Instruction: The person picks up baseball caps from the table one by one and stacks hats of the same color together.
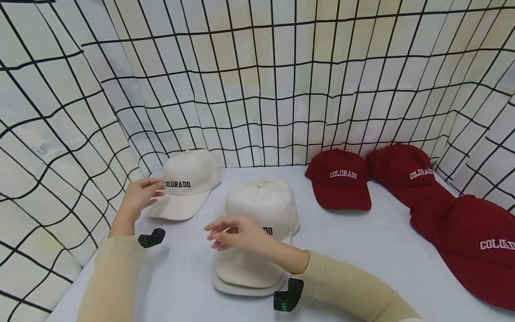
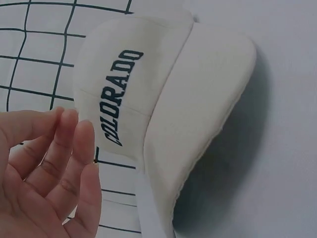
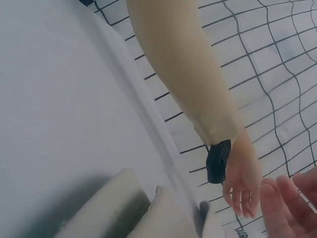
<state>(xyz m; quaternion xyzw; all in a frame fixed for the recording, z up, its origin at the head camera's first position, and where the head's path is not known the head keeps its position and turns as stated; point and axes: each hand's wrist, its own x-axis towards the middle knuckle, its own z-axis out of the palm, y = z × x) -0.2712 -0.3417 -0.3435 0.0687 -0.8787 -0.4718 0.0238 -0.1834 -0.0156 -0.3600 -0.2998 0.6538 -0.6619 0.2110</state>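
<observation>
A cream baseball cap (image 1: 193,172) with dark COLORADO lettering sits at the back left, its brim toward me. My left hand (image 1: 138,199) hovers at its left side with fingers loosely bent and nothing in them. The left wrist view shows these fingers (image 2: 85,144) beside the cap's lettered front (image 2: 119,94). In the middle, stacked cream caps (image 1: 261,201) show two brims, one over the other. Over their front hangs my right hand (image 1: 241,232), relaxed and holding nothing, hiding part of the lettering. The right wrist view catches its fingertips (image 3: 277,203) at the lower right.
Three dark red COLORADO caps stand on the right: one cap (image 1: 338,179) at the back, another cap (image 1: 402,167) beside it and a third cap (image 1: 466,241) nearer. Black grid netting (image 1: 261,80) over white walls encloses the white table (image 1: 181,277) at the back and sides.
</observation>
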